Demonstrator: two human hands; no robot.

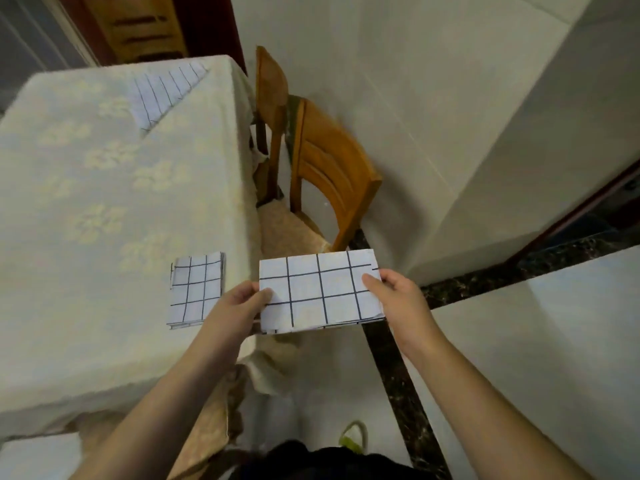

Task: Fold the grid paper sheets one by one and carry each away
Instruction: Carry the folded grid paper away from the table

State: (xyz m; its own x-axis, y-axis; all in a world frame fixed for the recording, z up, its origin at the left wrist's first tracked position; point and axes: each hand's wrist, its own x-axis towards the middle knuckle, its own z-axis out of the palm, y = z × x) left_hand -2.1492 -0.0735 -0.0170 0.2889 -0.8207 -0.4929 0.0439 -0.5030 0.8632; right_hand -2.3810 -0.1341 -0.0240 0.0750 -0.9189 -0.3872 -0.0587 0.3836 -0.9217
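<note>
Just off the worktop (86, 202) edge, the left hand (239, 303) and right hand (394, 296) pinch a folded grid paper (320, 292) by its short ends; fingers should keep edges lined up, held flat.

My fingers vanish behind the folded grid sheet (320, 291) with only my thumbs showing on top, my left hand (239, 303) covers a corner of the small folded square (195, 289), and the chairs (329, 171) are blurred.
</note>
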